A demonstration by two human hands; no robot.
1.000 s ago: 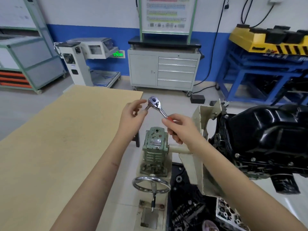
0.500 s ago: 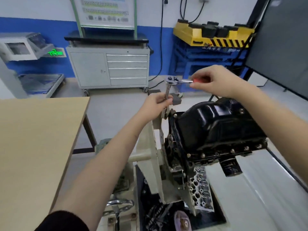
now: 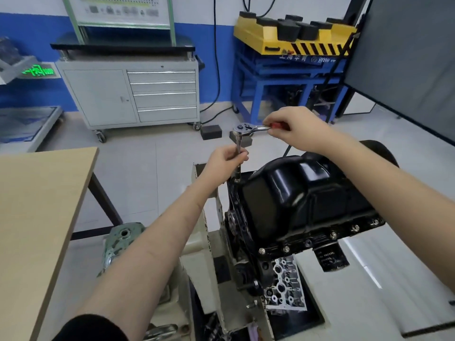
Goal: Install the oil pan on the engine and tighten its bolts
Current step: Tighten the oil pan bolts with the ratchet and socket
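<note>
Head view: a black oil pan [image 3: 302, 200] is seen seated on the engine [image 3: 248, 262], bolts along its near flange. A ratchet [image 3: 248, 127] stands above the pan's far left corner. Its red handle is pinched by the right hand [image 3: 293, 129]; its vertical extension [image 3: 238, 156] is gripped by the left hand [image 3: 225, 162].

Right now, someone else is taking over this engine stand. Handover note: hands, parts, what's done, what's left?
Left hand grips the extension bar, steadying it upright.
Right hand holds the ratchet by its red handle.
The socket end sits at the far left corner of the oil pan flange.
The pan is already seated on the engine; bolts are in along the near flange.
Left: tighten this corner bolt, then the others. Their tightness cannot be judged.
</note>
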